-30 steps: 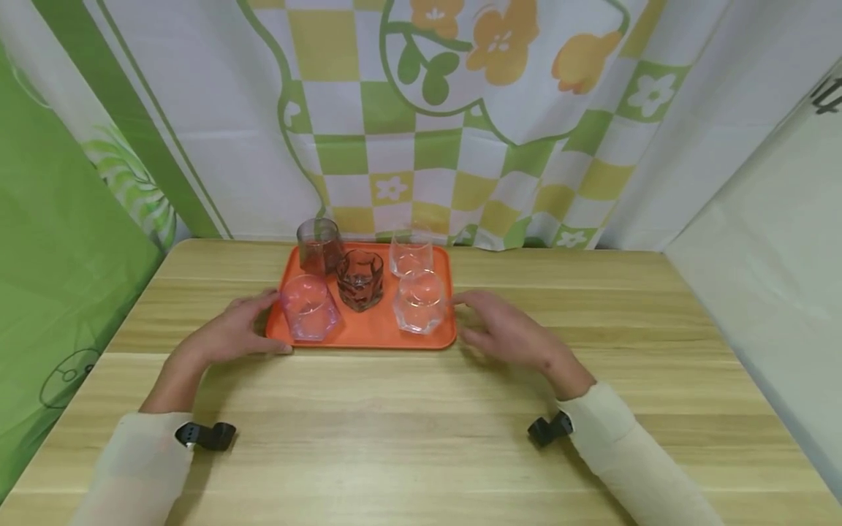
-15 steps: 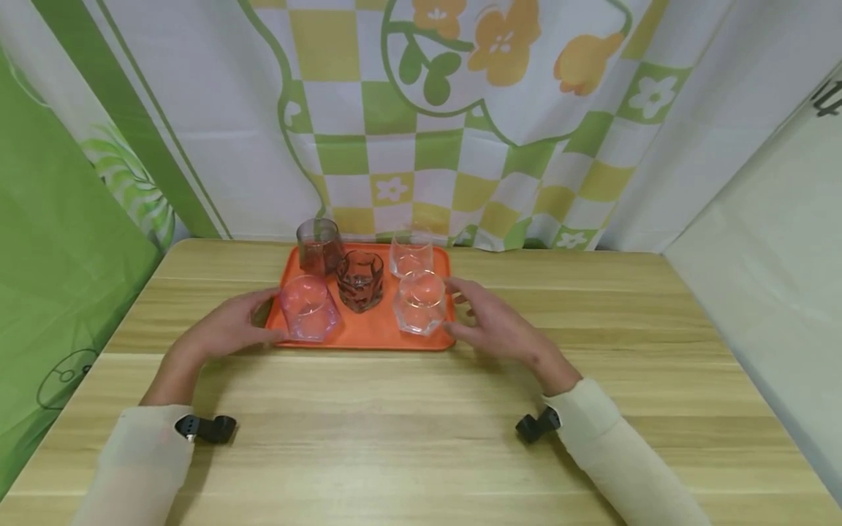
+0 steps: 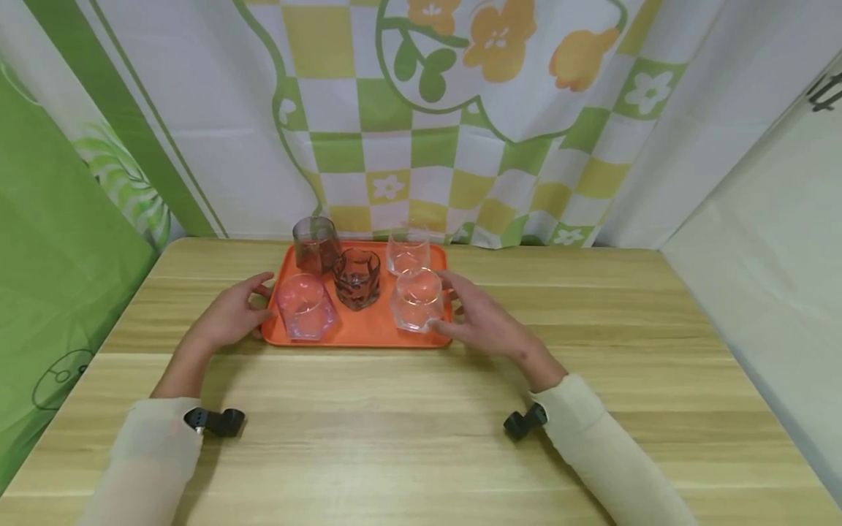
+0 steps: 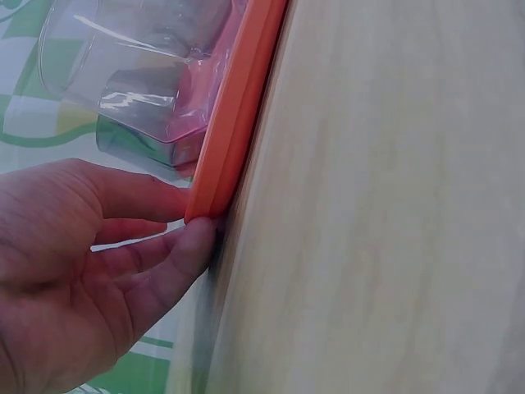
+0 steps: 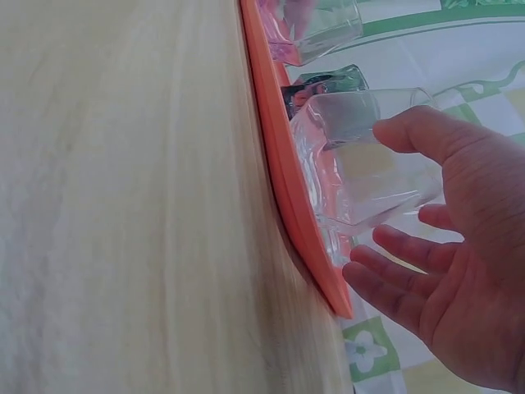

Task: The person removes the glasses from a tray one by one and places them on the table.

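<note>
An orange tray [image 3: 365, 334] carries several glasses on the table. My left hand [image 3: 230, 314] pinches the tray's left rim between thumb and fingers, clearest in the left wrist view. Nearest it on the tray is a pinkish clear glass [image 3: 307, 321]. At the tray's right end my right hand [image 3: 483, 320] spreads around a clear faceted glass [image 5: 369, 176]. Its thumb lies over the glass's near side in the right wrist view, and the other fingers are apart from it. Behind stands another clear glass [image 3: 408, 257]. A dark faceted tumbler [image 3: 357, 283] sits mid-tray, a smoky glass [image 3: 316, 248] back left.
The wooden table [image 3: 368, 431] extends in front of the tray and to both sides. A patterned curtain [image 3: 421, 153] hangs right behind the tray. Green cloth [image 3: 59, 241] is at the left, a pale wall [image 3: 770, 212] at the right.
My right hand has moved left, from beside the tray to around the front clear glass. The left hand's thumb has shifted from the tray's front corner up to its left rim.
</note>
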Tool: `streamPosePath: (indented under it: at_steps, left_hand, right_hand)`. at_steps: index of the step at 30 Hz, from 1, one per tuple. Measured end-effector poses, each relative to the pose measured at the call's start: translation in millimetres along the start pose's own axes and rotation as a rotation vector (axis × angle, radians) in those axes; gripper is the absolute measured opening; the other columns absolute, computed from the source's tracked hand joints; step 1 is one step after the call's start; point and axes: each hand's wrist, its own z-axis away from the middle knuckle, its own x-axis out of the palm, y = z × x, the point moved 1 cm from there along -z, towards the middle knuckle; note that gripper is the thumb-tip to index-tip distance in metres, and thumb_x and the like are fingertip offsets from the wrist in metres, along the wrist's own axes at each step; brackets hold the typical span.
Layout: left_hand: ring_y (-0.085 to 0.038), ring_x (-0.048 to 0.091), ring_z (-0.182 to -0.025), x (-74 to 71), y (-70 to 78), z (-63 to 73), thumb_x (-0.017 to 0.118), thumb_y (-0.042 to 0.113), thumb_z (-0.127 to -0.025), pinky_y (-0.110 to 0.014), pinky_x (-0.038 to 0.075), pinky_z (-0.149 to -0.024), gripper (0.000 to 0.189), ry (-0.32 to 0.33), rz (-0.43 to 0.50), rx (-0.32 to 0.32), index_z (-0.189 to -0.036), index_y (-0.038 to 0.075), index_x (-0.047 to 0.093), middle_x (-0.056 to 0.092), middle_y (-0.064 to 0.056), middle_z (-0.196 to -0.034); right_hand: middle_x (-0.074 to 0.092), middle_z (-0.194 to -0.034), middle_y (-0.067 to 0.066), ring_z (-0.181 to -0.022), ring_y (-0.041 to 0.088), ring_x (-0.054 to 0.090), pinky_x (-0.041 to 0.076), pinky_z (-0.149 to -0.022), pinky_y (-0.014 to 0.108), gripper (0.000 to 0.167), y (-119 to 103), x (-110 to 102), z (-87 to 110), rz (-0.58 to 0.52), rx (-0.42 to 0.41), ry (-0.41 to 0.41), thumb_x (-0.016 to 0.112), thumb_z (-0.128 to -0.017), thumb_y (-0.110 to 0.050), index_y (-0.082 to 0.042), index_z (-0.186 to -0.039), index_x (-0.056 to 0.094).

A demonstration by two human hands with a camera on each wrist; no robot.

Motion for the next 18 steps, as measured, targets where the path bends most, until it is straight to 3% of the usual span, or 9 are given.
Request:
streamPosePath:
  at_steps: [8,18]
  left_hand:
    - [-0.025,0.068,-0.075,-2.5,-0.8,-3.4,0.059,-0.002,-0.096,-0.034,0.06,-0.063,0.059,0.003,0.051,-0.055,-0.149,-0.016,0.036,0.052,-0.035,-0.128]
    - [-0.023,0.065,-0.077,0.3,-10.4,-6.8,0.059,-0.004,-0.097,-0.034,0.06,-0.063,0.061,-0.01,0.192,-0.071,-0.151,-0.013,0.034,0.048,-0.031,-0.127]
  right_hand:
    - [0.044,-0.149,0.018,-0.126,0.029,0.051,0.051,-0.098,0.049,0.092,0.0,4.3,-6.2,-0.024,-0.014,0.021,0.081,-0.091,-0.028,-0.013,-0.162,0.024]
    - [0.037,-0.156,0.015,-0.123,0.033,0.05,0.047,-0.1,0.05,0.101,-1.5,12.4,-12.9,-0.042,-0.025,0.029,0.085,-0.086,-0.034,-0.022,-0.164,0.021]
